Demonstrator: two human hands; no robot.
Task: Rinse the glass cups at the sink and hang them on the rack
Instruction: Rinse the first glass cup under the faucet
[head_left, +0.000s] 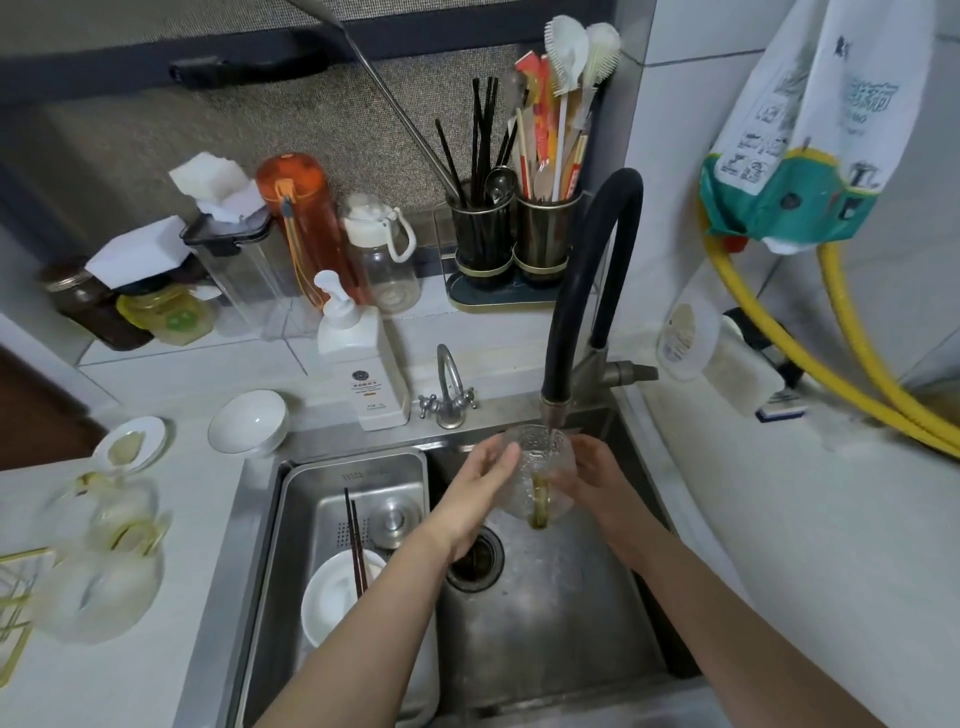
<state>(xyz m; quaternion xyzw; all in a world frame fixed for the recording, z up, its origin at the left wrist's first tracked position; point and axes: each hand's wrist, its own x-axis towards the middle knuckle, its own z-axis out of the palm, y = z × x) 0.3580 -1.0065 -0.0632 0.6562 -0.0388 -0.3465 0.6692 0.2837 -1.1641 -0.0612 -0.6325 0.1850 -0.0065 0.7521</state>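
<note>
A textured glass cup (537, 457) with a yellow-green handle is held over the sink (545, 623), right under the spout of the black faucet (553, 405). My left hand (480, 480) grips its left side and my right hand (592, 470) wraps round its right side. The handle points down toward me. Several more glass cups (98, 551) with the same handles stand on the left counter, beside a gold wire rack (13, 613) at the left edge.
A steel basket (311, 499) in the sink's left half holds a white bowl (337, 597), chopsticks and a metal lid. On the counter stand a soap pump bottle (358, 358), a small tap, white bowls, bottles, jars and utensil holders. Yellow hoses hang at the right wall.
</note>
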